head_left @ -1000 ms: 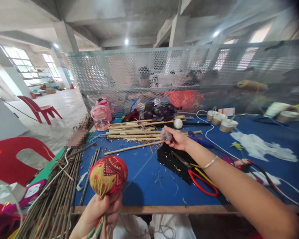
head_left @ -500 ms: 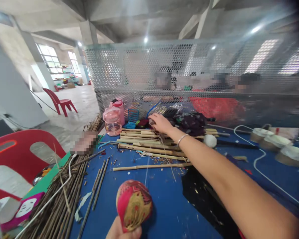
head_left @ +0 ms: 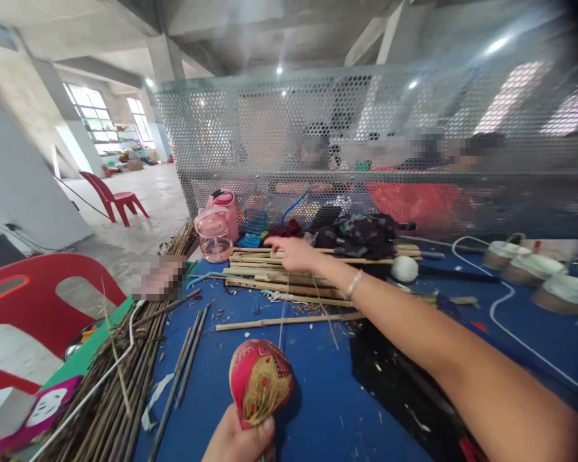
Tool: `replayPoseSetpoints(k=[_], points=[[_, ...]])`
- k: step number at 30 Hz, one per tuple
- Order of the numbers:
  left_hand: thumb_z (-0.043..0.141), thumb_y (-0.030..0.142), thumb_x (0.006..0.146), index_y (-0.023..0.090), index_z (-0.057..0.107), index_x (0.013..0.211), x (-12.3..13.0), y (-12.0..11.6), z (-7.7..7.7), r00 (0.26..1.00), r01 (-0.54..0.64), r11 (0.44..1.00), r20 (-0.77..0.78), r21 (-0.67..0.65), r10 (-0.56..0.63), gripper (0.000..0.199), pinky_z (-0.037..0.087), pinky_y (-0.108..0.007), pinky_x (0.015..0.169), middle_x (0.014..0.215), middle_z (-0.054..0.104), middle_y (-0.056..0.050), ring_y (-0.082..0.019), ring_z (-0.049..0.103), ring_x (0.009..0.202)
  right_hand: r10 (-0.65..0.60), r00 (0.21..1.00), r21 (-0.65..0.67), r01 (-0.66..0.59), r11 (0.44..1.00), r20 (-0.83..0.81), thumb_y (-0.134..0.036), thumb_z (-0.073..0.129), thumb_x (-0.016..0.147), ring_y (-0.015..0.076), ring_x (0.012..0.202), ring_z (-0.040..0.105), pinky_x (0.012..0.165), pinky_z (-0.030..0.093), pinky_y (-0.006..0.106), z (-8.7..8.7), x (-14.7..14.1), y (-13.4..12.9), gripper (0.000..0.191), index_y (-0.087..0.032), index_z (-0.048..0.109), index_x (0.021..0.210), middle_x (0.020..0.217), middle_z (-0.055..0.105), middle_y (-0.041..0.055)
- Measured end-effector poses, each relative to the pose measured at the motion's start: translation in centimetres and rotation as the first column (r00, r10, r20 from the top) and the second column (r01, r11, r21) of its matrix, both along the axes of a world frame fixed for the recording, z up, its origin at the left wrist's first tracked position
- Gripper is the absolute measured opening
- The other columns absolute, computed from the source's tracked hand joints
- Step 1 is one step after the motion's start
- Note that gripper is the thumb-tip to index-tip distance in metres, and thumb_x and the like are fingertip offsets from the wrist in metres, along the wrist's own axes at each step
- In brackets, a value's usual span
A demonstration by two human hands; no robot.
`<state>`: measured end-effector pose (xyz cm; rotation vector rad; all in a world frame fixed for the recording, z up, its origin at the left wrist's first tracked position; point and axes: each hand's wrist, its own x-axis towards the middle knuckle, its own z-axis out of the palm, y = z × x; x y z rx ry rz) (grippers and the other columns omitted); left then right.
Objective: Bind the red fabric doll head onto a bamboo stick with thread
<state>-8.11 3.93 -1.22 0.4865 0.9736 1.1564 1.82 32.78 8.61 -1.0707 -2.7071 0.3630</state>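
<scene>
A ball-shaped head wrapped in pink, dark red and gold patterned cloth stands upright in my left hand, near the front of the blue table. My fingers close round its gathered lower end. My right hand reaches over a row of pale bamboo sticks at the back, its index finger stretched out to the left and the others partly curled. I see nothing held in it. Just behind it lies a small greyish ball, and loose thin strands trail across the sticks.
A pink clear jug and a bundle of dark thin sticks are at left. Dark patterned cloth, a white ball, a white cable and several cups are at right. A perforated metal screen bounds the back.
My right hand has moved a little left and away from the small ball it was grasping, which now lies behind it. The cloth-covered head stays in my left hand, slightly more upright.
</scene>
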Motion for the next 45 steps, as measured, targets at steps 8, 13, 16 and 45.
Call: replayPoseSetpoints(k=[8,13,16,45], points=[[0.081,0.050,0.053,0.015,0.046,0.069,-0.9,-1.5,1.9,0.999,0.027,0.999,0.036,0.023,-0.027,0.052,0.023,-0.017,0.042,0.053,0.050,0.003,-0.004,0.040,0.042,0.256,0.966,-0.549,-0.235,0.802,-0.038,-0.027,0.065,0.069,0.0094,0.056,0.052,0.056,0.040,0.020,-1.4,3.7,-7.6,0.014,-0.014,0.069,0.073,0.061,0.061,-0.0023],[0.079,0.052,0.056,0.015,0.044,0.068,-1.5,-2.5,3.7,0.996,0.092,0.995,0.006,0.046,-0.093,0.052,0.023,-0.018,0.042,0.057,0.053,0.001,-0.004,0.043,0.041,-0.388,0.881,-0.166,0.354,0.920,-0.271,-0.038,0.043,0.086,0.0196,0.076,0.054,0.068,0.041,0.030,4.6,5.0,0.3,0.034,-0.010,0.061,0.086,0.080,0.062,0.0101],[0.080,0.047,0.058,0.015,0.044,0.069,-1.3,-2.8,4.2,0.996,0.081,0.995,0.024,0.062,-0.082,0.049,0.025,-0.017,0.043,0.055,0.047,0.003,-0.004,0.041,0.044,-0.543,0.744,-0.072,0.563,0.823,-0.390,-0.030,0.039,0.085,0.0279,0.097,0.051,0.080,0.040,0.039,5.4,5.1,0.5,0.037,-0.006,0.052,0.110,0.110,0.054,0.0220],[0.054,0.070,0.067,0.015,0.049,0.058,7.9,-5.1,8.1,0.614,0.694,0.693,-0.662,0.194,-0.430,0.056,0.032,-0.021,0.047,0.053,0.046,0.003,-0.008,0.040,0.050,-0.139,0.722,-0.348,-0.149,0.926,-0.678,-0.039,0.060,0.072,0.0114,0.059,0.050,0.060,0.040,0.024,-0.3,11.9,-20.9,0.027,-0.013,0.067,0.069,0.063,0.060,0.0000]])
